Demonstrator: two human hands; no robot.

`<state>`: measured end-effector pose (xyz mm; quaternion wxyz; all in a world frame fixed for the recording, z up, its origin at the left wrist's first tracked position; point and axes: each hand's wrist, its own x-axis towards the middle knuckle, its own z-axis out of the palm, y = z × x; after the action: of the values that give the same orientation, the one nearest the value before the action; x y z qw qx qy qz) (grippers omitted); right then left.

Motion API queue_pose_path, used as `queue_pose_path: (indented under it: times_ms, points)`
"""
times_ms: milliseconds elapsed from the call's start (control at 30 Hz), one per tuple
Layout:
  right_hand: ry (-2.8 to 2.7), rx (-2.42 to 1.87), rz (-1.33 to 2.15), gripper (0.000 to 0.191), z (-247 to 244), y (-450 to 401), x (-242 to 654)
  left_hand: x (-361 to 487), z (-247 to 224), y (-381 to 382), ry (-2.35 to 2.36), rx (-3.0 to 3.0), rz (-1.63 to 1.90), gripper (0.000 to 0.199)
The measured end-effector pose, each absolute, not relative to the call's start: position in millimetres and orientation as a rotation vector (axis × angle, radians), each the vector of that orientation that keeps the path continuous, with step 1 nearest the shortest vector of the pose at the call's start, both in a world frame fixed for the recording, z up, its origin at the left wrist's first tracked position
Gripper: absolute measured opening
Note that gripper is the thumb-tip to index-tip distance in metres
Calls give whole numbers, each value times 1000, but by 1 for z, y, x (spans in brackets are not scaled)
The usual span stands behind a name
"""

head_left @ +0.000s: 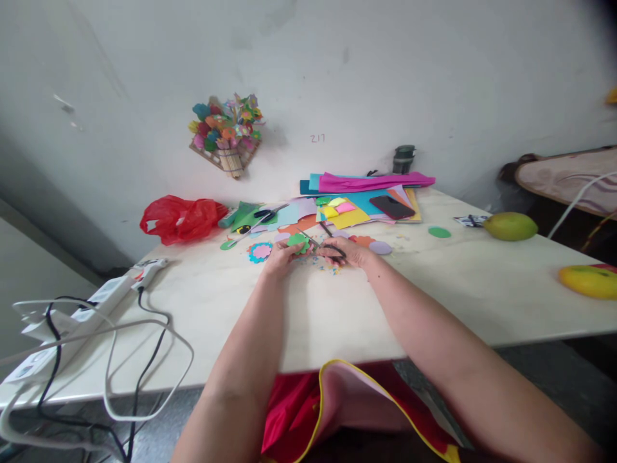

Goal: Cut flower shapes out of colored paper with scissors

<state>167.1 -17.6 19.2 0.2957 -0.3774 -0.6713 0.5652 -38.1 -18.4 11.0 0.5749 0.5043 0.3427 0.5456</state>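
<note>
Between its fingers my left hand (pixel 281 257) pinches a green paper cutout (pixel 299 242) with a scalloped edge. My right hand (pixel 351 251) is closed round the black handles of a pair of scissors (pixel 336 252), whose blades point left at the green paper's edge. Small paper scraps (pixel 332 270) lie scattered under the hands. Left of my left hand rests a layered blue and pink paper flower (pixel 260 252). An orange scalloped piece (pixel 362 242) and a lilac paper disc (pixel 380 247) lie just beyond my right hand.
Coloured paper sheets (pixel 351 215) with a phone (pixel 393 207) on top lie at the back. A red plastic bag (pixel 180 218) sits back left. Power strips (pixel 72 328) and looping cables occupy the left edge. Two mangoes, one green (pixel 511 226) and one yellow (pixel 588 281), lie right.
</note>
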Motion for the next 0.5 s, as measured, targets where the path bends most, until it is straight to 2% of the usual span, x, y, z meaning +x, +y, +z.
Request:
queue_pose_path:
  times_ms: [267, 500]
  points:
    - [-1732, -1029, 1541, 30, 23, -21, 165, -41, 8, -16, 810, 1176, 1283, 27]
    - [-1752, -1039, 1527, 27, 25, -23, 164, -40, 10, -17, 835, 1153, 1289, 29]
